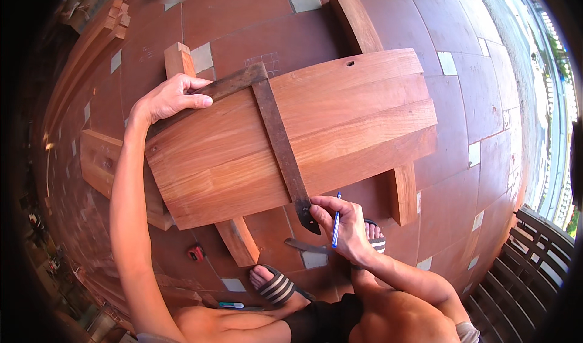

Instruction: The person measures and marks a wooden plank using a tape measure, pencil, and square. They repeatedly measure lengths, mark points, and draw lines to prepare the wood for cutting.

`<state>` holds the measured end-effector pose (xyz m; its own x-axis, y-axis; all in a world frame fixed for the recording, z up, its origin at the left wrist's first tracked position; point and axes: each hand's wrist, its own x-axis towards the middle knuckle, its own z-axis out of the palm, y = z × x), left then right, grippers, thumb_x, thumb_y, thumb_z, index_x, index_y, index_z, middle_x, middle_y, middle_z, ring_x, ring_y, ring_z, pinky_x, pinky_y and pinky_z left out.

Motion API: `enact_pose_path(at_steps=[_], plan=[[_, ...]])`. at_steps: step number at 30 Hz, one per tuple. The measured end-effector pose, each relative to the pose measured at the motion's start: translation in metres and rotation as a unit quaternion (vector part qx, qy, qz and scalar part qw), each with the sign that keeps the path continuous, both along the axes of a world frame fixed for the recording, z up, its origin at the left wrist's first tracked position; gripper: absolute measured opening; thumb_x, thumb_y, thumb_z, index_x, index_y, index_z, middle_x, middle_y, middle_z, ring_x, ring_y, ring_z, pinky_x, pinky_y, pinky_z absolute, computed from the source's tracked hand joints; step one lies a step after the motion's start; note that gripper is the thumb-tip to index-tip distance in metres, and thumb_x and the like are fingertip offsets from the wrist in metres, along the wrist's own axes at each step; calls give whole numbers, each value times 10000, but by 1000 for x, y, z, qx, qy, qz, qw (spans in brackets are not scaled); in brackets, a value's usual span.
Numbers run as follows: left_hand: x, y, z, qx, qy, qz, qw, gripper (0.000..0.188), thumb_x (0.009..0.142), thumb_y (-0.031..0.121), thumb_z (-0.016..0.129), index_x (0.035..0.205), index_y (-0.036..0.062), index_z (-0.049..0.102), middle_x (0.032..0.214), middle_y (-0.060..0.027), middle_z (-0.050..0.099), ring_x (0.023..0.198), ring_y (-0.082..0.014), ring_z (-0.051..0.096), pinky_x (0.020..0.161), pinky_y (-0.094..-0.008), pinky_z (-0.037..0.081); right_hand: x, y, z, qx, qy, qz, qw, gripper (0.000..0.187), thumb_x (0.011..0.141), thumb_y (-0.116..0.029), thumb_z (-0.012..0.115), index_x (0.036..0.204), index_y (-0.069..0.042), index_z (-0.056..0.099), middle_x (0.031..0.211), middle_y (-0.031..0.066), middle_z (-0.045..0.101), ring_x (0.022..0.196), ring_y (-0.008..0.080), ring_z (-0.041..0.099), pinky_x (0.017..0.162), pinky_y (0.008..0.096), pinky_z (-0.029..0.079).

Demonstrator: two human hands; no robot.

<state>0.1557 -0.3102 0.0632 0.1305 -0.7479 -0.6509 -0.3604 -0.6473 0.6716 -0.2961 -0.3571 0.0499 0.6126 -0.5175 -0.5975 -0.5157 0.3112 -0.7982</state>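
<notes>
Several wooden beams [352,121] lie side by side before me. A dark, worn carpenter's square [278,133] rests across their top, with its thicker arm along the far edge. My left hand [173,97] is closed over that arm, thumb on top and fingers partly hidden behind it. At the near edge, my right hand [349,224] pinches beside the square's pointed end with thumb and forefinger. A blue and white pen [336,221] is tucked between this hand's fingers, standing nearly upright. One beam has a small dark hole near the far right.
Shorter wood blocks [404,194] stick out under the beams on both sides. On the tiled floor lie a red tape measure [195,253], a dark flat strip [305,246] and a teal tool [231,305]. More timber [100,161] lies left; a slatted dark rack [522,270] stands right.
</notes>
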Motion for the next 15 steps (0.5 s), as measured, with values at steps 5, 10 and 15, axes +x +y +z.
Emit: enact_pose_path(at_steps=[5, 10, 15], plan=[[-2, 2, 3, 8, -26, 5, 1000, 664, 961, 313, 813, 1430, -115, 619, 1471, -193, 664, 1267, -175, 614, 1152, -347, 446, 3, -1, 1, -7, -21, -10, 1000, 213, 1050, -126, 735, 1178, 39, 782, 845, 58, 763, 786, 74, 652, 703, 275, 559], [-1, -1, 4, 9, 7, -2, 1000, 636, 966, 296, 810, 1418, -114, 631, 1494, -203, 647, 1294, -186, 605, 1166, -358, 439, 1, -1, 0, -9, -7, -1, 1000, 205, 1050, -125, 732, 1175, 27, 787, 841, 65, 766, 783, 72, 650, 705, 276, 561], [-3, -3, 6, 15, 9, 8, 1000, 635, 962, 296, 815, 1411, -116, 636, 1499, -209, 641, 1302, -188, 601, 1168, -363, 435, 0, -9, 9, -42, 23, 28, 998, 216, 1054, -150, 722, 1174, 16, 789, 876, 105, 795, 792, 105, 698, 726, 284, 571]])
